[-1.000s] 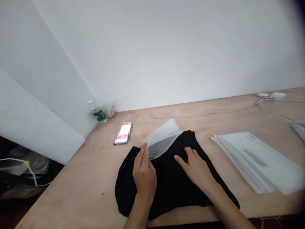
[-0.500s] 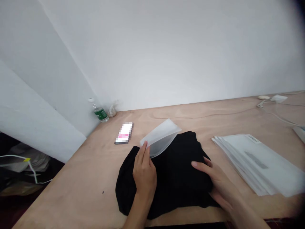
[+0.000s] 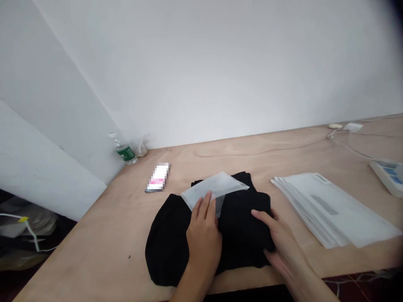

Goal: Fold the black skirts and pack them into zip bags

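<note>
A black cloth garment [image 3: 166,247] lies bunched and partly folded at the front of the table. On top of it rests a translucent plastic sheet [image 3: 217,184], bent so that a flap stands out toward the back. My left hand [image 3: 204,235] lies over the sheet and the garment, fingers stretched forward against the plastic; its thumb is hidden. At the right edge, my right hand [image 3: 280,239] grips a fold of the garment, thumb on top and the other fingers underneath, mostly out of sight.
Right of the garment lies a stack of flat whitish plastic bags [image 3: 327,205]. A phone [image 3: 158,178] and a green-labelled bottle [image 3: 125,152] are at back left, beside a small knotted bag [image 3: 142,149]. White cables [image 3: 335,133] and a white device [image 3: 388,176] occupy the right.
My right hand has folded the garment's right part inward to the left. My left hand has shifted right over the sheet, which now lies lower across the cloth. The camera view has turned slightly right.
</note>
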